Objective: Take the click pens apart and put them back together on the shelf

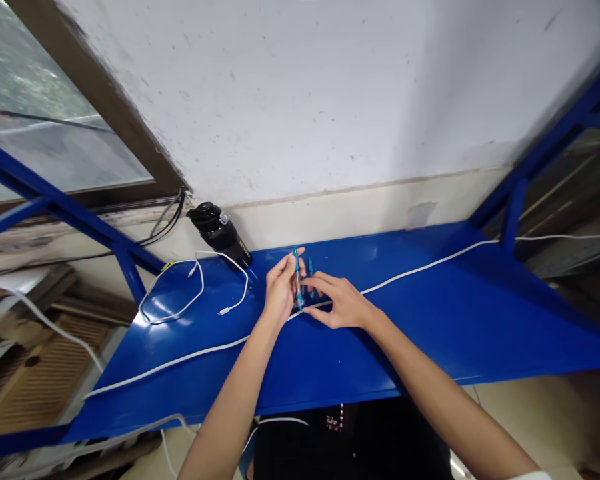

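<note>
My left hand [281, 285] is closed on a clear-barrelled pen [299, 280] with teal ends, held nearly upright above the blue shelf [360, 367]. Thumb and fingers grip it near its upper end. My right hand [336, 300] is just to the right, its thumb and index finger apart around the pen's lower part. Whether a fingertip touches the barrel, I cannot tell. Behind the fingers shows another teal-tipped piece [310, 265], partly hidden, along with something clear that I cannot make out.
A black bottle [220, 233] stands at the back left by the wall. Beside it lies a looped white charging cable [203, 287]. A long white cord [425, 267] crosses the shelf behind my hands. Blue metal frame bars [513, 213] rise at both ends.
</note>
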Motion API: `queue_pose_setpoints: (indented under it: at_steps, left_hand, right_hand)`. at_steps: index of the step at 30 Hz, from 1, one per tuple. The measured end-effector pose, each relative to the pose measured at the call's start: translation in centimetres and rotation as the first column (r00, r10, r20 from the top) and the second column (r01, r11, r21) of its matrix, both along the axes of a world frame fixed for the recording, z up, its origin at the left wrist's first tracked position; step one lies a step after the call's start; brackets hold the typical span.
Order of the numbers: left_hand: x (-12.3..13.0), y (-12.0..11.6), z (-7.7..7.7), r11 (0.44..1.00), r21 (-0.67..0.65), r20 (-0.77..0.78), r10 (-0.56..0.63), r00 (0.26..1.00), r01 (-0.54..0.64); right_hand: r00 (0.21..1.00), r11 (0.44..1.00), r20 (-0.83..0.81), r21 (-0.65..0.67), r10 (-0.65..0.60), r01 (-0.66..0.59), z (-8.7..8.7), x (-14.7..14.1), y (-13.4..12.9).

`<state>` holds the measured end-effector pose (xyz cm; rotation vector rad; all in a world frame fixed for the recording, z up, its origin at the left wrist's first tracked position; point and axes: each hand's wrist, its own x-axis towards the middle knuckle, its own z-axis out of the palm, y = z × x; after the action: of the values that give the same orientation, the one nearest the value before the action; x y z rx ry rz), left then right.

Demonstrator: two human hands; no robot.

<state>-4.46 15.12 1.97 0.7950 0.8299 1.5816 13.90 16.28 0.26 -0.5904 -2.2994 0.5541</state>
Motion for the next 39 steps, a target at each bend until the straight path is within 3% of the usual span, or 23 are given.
queue_pose_setpoints:
  at_steps: [9, 17, 24, 29, 31, 34, 35, 37, 39]
  left_hand:
    - [0.3, -0.5, 0.1, 0.994, -0.008, -0.036, -0.107, 0.994, 0.107]
    - [0.2, -0.8, 0.9, 0.993, -0.001, -0.092, -0.119, 0.989, 0.119]
    - [0.1, -0.8, 0.5, 0.993, 0.010, -0.111, -0.116, 0.987, 0.118]
    - [-0.8, -0.3, 0.2, 0.997, 0.042, -0.300, -0.055, 0.952, 0.071]
    - [-1.9, 0.3, -0.1, 0.998, 0.067, -0.422, 0.040, 0.906, -0.013]
    - [-4.4, 1.2, -0.8, 0.974, 0.150, -0.588, 0.224, 0.777, -0.167]
    - [-5.3, 1.4, -1.0, 0.965, 0.164, -0.654, 0.262, 0.710, -0.204]
    - [-6.9, 1.6, -1.4, 0.941, 0.183, -0.833, 0.303, 0.464, -0.286]
    - [-7.7, 1.5, -1.6, 0.936, 0.174, -0.888, 0.283, 0.362, -0.304]
  right_hand:
    - [0.996, 0.993, 0.060, 0.095, 0.064, -0.070, -0.4, -0.3, -0.3]
    - [0.997, 0.986, 0.023, 0.148, 0.070, -0.073, -0.9, -0.6, 0.1]
    - [0.998, 0.988, 0.023, 0.137, 0.065, -0.068, -0.8, -0.7, 0.1]
    - [0.998, 0.989, 0.000, 0.128, 0.070, -0.070, -0.9, -0.8, 0.3]
    - [0.999, 0.994, 0.013, 0.097, 0.053, -0.054, -1.0, -0.7, 0.4]
    - [1.000, 0.999, 0.018, 0.036, 0.004, -0.005, -0.9, -0.2, 0.5]
    - [1.000, 1.000, 0.017, 0.021, -0.015, 0.014, -0.8, 0.0, 0.6]
    - [0.998, 0.999, 0.030, 0.007, -0.053, 0.053, -0.3, 0.5, 0.8]
    - [0.994, 0.996, 0.069, 0.015, -0.088, 0.087, 0.5, 1.1, 0.7]
